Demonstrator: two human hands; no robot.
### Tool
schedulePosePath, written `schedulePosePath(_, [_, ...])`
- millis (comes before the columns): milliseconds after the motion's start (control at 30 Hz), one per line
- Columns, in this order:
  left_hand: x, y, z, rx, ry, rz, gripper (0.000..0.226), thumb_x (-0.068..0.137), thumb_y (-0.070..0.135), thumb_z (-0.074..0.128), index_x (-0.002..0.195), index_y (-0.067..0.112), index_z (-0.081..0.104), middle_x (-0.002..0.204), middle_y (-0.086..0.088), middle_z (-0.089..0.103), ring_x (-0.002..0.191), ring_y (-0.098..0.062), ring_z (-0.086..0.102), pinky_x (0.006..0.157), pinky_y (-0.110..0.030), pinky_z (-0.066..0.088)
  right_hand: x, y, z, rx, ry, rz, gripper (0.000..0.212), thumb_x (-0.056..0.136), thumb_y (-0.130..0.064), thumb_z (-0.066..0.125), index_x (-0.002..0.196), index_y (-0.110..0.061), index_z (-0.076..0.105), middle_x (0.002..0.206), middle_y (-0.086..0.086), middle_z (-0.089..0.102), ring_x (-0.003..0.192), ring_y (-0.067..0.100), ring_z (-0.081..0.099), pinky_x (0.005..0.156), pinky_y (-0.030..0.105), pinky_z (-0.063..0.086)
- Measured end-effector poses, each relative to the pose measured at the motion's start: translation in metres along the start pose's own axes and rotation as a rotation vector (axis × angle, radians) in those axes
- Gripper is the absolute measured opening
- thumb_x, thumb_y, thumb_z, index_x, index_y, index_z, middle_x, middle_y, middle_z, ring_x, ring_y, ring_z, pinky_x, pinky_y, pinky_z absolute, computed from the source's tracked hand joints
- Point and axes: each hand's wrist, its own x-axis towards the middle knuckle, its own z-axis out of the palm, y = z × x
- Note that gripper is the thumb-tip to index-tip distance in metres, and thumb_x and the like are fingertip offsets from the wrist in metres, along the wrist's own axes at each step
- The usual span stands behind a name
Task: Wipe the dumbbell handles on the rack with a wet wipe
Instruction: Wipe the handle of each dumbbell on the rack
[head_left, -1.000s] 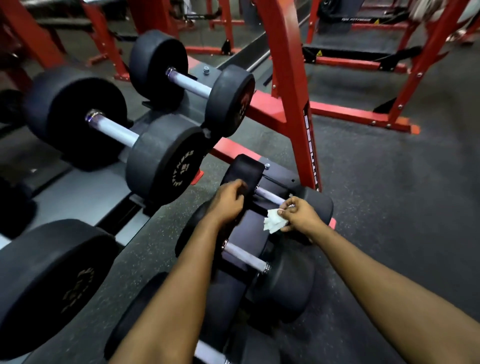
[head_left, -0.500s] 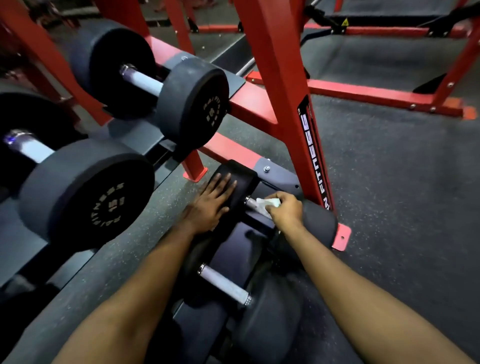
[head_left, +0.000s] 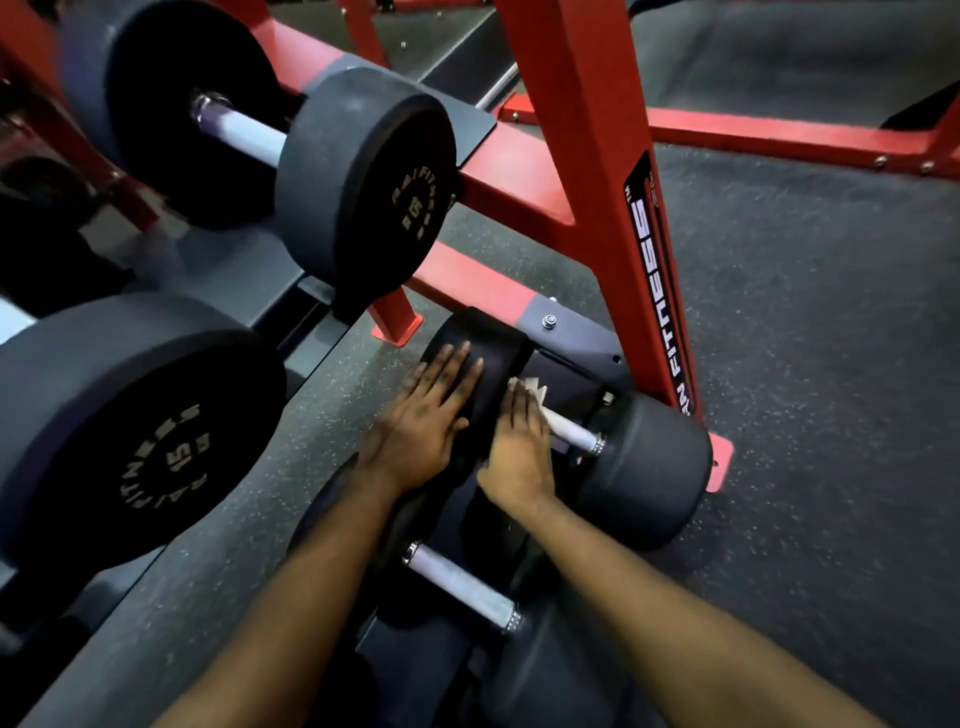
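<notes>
On the lowest shelf of the red rack (head_left: 587, 171) lies a black dumbbell with a silver handle (head_left: 574, 432). My right hand (head_left: 519, 452) lies over the handle's left part, pressing a white wet wipe (head_left: 532, 388) onto it; only the wipe's tip shows past my fingers. My left hand (head_left: 428, 421) rests flat, fingers spread, on that dumbbell's left head (head_left: 493, 338). A second dumbbell's handle (head_left: 460, 587) lies nearer me, between my forearms.
Two larger dumbbells sit on the shelf above at left, one marked 15 (head_left: 130, 441) and another behind it (head_left: 363, 176). The rack's red upright stands just right of my hands, its foot (head_left: 722, 462) on the dark rubber floor (head_left: 831, 364).
The view has moved closer and lower. My left hand went from gripping the dumbbell head to lying flat on it. My right hand slid with the wipe along the handle toward the left head.
</notes>
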Motion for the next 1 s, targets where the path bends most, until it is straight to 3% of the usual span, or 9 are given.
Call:
schedulePosePath(233, [-0.001,0.002,-0.003,0.011,-0.006,-0.001,0.072,0.093,0.031,0.037,0.159,0.015,0.014,0.167,-0.005,0.004,0.154,-0.019,0.001,0.124,-0.037,0.007,0.041,0.002,-0.023,0.057,-0.133,0.234,0.064,0.072,-0.017,0.066,0.132,-0.011,0.046,0.132,0.011,0.053,0.126,0.030,0.046,0.110,0.040,0.032])
schedulePosePath(367, [0.000,0.002,-0.004,0.019,-0.018,-0.003,0.072,0.093,0.030,0.037,0.159,0.016,0.012,0.167,-0.005,0.003,0.154,-0.018,-0.001,0.125,-0.037,0.006,0.020,-0.006,-0.007,0.309,0.097,0.074,0.075,0.069,-0.002,0.066,0.141,-0.002,0.043,0.140,0.018,0.050,0.131,0.032,0.044,0.114,0.035,0.031])
schedulePosePath(467, [0.000,0.002,-0.005,0.011,-0.020,-0.011,0.071,0.093,0.031,0.036,0.159,0.016,0.013,0.167,-0.004,0.003,0.154,-0.018,-0.002,0.125,-0.035,0.005,0.021,0.008,-0.003,0.439,0.176,0.101,0.063,0.073,0.004,0.056,0.135,-0.007,0.055,0.131,0.014,0.060,0.126,0.030,0.053,0.109,0.032,0.038])
schedulePosePath(533, [0.000,0.003,-0.005,0.018,-0.026,-0.013,0.071,0.093,0.031,0.035,0.159,0.016,0.013,0.167,-0.005,0.004,0.154,-0.018,-0.002,0.124,-0.034,0.003,0.032,0.014,-0.014,0.327,0.131,0.179,0.047,0.075,0.000,0.054,0.120,-0.012,0.064,0.114,0.012,0.068,0.112,0.034,0.059,0.096,0.036,0.043])
schedulePosePath(600, [0.000,0.003,-0.006,0.027,-0.026,-0.014,0.072,0.093,0.031,0.035,0.159,0.016,0.013,0.167,-0.005,0.004,0.154,-0.018,-0.002,0.124,-0.033,0.001,0.039,0.011,-0.021,0.175,0.050,0.255,0.037,0.081,-0.008,0.056,0.116,-0.016,0.063,0.115,0.011,0.067,0.115,0.034,0.055,0.097,0.036,0.036])
schedulePosePath(667, [0.000,0.003,-0.006,0.025,-0.022,-0.011,0.072,0.093,0.031,0.036,0.159,0.016,0.013,0.167,-0.005,0.004,0.154,-0.018,-0.002,0.124,-0.033,0.001,0.036,0.003,-0.016,0.160,0.049,0.248,0.045,0.078,-0.011,0.057,0.123,-0.016,0.059,0.125,0.010,0.062,0.123,0.030,0.051,0.105,0.034,0.028])
schedulePosePath(833, [0.001,0.002,-0.004,0.003,-0.013,-0.008,0.073,0.093,0.029,0.039,0.159,0.017,0.011,0.167,-0.005,0.004,0.154,-0.017,-0.003,0.125,-0.036,0.006,0.006,0.001,0.015,0.088,0.105,0.042,0.093,0.071,-0.013,0.062,0.153,-0.003,0.020,0.160,0.014,0.020,0.149,0.026,0.013,0.122,0.041,0.007])
schedulePosePath(933, [0.000,0.002,-0.004,0.016,-0.010,-0.007,0.072,0.092,0.030,0.038,0.159,0.016,0.014,0.167,-0.006,0.005,0.154,-0.018,-0.002,0.125,-0.037,0.007,0.020,0.006,0.011,-0.018,0.084,0.055,0.090,0.064,-0.017,0.067,0.145,-0.001,0.033,0.146,0.018,0.040,0.136,0.034,0.035,0.118,0.040,0.021])
schedulePosePath(1000, [0.000,0.002,-0.004,0.016,-0.006,-0.006,0.072,0.092,0.030,0.037,0.159,0.015,0.016,0.167,-0.006,0.006,0.154,-0.018,-0.001,0.125,-0.037,0.007,0.041,0.006,-0.005,-0.014,-0.053,0.138,0.071,0.068,-0.019,0.067,0.134,-0.005,0.045,0.131,0.015,0.053,0.121,0.034,0.048,0.109,0.037,0.032])
